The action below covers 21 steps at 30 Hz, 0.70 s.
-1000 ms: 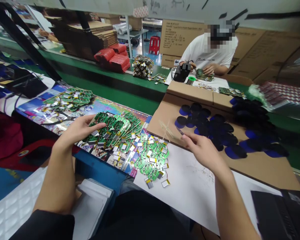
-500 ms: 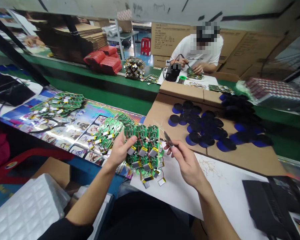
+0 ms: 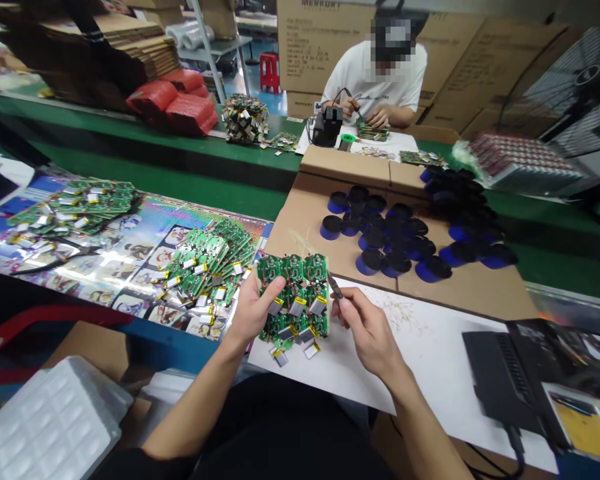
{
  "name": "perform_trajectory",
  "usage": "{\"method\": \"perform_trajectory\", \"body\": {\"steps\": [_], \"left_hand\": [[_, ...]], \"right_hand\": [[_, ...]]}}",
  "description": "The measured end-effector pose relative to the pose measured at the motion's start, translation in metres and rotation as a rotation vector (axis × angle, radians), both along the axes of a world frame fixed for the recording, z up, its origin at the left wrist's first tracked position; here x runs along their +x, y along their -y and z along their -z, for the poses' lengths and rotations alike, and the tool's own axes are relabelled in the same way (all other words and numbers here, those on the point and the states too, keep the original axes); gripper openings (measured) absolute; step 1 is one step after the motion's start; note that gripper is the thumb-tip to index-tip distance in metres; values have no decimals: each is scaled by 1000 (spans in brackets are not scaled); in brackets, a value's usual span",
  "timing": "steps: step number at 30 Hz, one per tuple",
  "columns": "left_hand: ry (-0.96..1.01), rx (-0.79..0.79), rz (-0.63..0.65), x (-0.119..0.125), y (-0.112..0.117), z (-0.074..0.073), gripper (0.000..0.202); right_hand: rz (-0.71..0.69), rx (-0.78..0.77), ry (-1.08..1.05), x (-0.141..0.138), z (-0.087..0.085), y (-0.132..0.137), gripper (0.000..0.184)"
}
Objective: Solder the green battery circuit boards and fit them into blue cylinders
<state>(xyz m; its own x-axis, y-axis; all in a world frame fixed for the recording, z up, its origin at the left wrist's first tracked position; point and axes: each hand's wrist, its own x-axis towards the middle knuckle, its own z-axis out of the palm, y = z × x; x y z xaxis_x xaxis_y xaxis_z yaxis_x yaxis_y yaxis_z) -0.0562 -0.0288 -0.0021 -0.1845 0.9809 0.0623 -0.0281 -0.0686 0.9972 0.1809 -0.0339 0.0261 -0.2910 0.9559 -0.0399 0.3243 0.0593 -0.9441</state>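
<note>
My left hand (image 3: 254, 308) grips the left edge of a green circuit board panel (image 3: 293, 272), its thumb lying on top. Small silver battery cells (image 3: 297, 307) with yellow ends and red wires hang on the panel, some over its lower edge. In my right hand (image 3: 363, 323) is a slim pointed metal tool (image 3: 335, 285), perhaps pliers; my fingers hide most of it. Its dark tip is at the panel's right edge; whether they touch I cannot tell. Left of my hands, more circuit boards with cells (image 3: 200, 260) lie in a fanned pile.
Black-and-blue round parts (image 3: 373, 260) crowd a cardboard sheet (image 3: 300, 207). Thin pale strips (image 3: 397, 312) are scattered on the white paper (image 3: 430, 347). Another board pile (image 3: 80, 203) lies at far left. A black device (image 3: 500, 373) sits right. Across the bench, a co-worker (image 3: 375, 80) handles boards.
The whole view has shifted as my head moved. The panel is held flatter, and the pointed tool has come closer to its right edge. Both hands keep their hold.
</note>
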Motion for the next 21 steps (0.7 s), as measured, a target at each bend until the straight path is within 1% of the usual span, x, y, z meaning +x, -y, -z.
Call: {"method": "perform_trajectory", "body": {"steps": [2,5,7,9,11,13,16,19,21], "left_hand": [[63,-50,16,0,1,1,50],[191,-142,69,4,2,2,46],[275,-182,92,8,3,4,42],[332,-203,104,11,2,5,38],[339,-213,101,14,2,6,36],[294,-201,76,13,0,6,38],[231,-156,27,8,-3,2,40],[185,-121,-11,1,-5,-3,38],[159,-114,-21,-2,-6,-4,38]], "right_hand": [[-51,-127,-203,-4,7,2,38],[-114,-351,-480,-11,20,6,42],[-115,-453,-567,-15,25,8,46],[-110,-506,-580,-17,27,10,51],[-107,-485,-538,-15,24,10,52],[-96,-384,-426,-10,19,9,47],[-98,-233,-204,1,10,9,40],[-102,-177,-32,9,5,14,39],[-92,-166,5,10,6,19,39]]}}
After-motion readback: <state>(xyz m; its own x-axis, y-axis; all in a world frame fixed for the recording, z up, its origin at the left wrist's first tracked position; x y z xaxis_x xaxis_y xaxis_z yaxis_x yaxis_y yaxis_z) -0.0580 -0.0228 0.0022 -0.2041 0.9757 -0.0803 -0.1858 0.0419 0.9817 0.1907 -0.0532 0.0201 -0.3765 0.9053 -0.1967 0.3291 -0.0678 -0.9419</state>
